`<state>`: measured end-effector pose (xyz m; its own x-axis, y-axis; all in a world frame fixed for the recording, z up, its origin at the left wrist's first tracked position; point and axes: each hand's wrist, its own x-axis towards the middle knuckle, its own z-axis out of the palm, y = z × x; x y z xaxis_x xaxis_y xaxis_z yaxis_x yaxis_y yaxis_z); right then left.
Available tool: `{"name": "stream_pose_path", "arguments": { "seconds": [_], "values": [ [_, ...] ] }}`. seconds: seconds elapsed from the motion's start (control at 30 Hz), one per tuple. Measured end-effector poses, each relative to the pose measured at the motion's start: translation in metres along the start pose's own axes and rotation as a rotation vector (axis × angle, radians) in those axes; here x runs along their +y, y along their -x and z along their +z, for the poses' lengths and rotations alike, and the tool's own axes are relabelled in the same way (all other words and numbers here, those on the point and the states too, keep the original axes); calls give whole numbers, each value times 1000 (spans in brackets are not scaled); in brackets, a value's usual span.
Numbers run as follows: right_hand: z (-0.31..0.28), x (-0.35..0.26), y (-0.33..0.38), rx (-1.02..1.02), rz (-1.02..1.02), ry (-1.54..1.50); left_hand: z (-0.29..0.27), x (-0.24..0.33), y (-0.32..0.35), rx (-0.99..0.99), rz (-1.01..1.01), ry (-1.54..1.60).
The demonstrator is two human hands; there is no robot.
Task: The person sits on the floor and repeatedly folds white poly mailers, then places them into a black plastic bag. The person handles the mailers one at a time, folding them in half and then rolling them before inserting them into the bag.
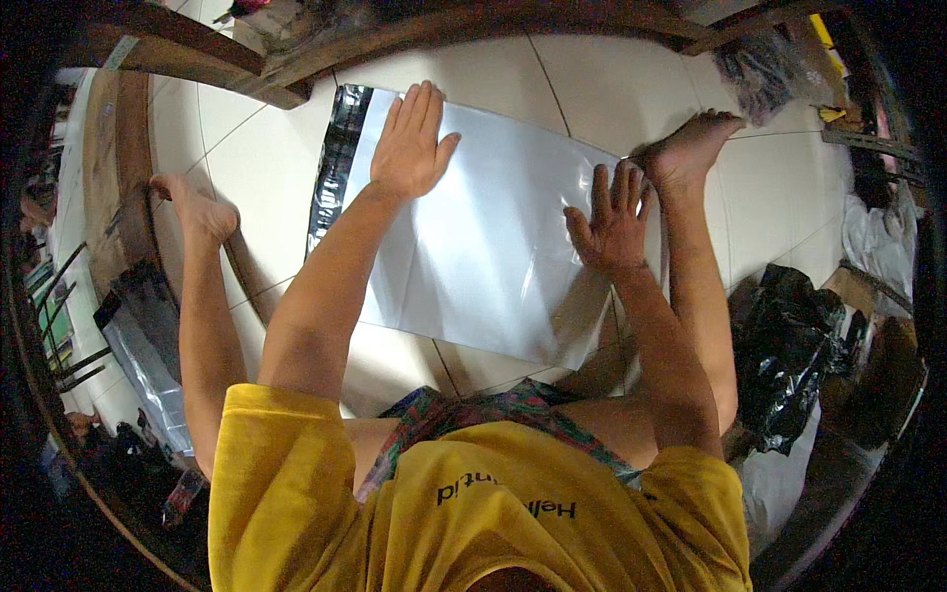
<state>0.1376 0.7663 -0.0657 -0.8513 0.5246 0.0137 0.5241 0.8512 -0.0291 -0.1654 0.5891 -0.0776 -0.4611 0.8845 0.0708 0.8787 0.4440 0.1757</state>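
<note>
In the head view, a pale plastic mailer (493, 227) lies flat on the tiled floor (789, 187), just toward 12 o'clock from the centre, between the person's spread legs. A glossy black band (340, 158) runs along its short edge at about 10 o'clock.

The left grip (409, 148), a bare hand, lies palm down at the mailer's 11 o'clock, close to that band; its fingers point toward 12 and lie nearly side by side, with the thumb apart, and it is clamped on nothing. The right grip (617, 227) is at the mailer's 3 o'clock, palm down with fingers and thumb spread apart, likewise holding nothing; I cannot tell whether it presses on the plastic. Just beyond its fingertips, toward 2 o'clock, is the right foot (695, 153); the left foot (197, 209) is between 9 and 10.

A wooden beam (444, 30) crosses at 12 o'clock. A crumpled black plastic bag (784, 340) sits between 3 and 4. The person's yellow shirt (552, 503) fills 6 o'clock.
</note>
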Motion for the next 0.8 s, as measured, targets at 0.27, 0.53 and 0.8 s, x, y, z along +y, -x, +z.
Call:
{"name": "stream_pose_path", "arguments": {
  "seconds": [0.27,0.53,0.8],
  "values": [
    [-2,-40,45,-74,-19,-85,-3,1,-1,48,7,-12],
    [13,-40,50,-39,-5,-100,48,190,56,117,338,416],
    [-3,-49,52,-36,8,-146,-3,48,70,53,-125,244]
  ]
}}
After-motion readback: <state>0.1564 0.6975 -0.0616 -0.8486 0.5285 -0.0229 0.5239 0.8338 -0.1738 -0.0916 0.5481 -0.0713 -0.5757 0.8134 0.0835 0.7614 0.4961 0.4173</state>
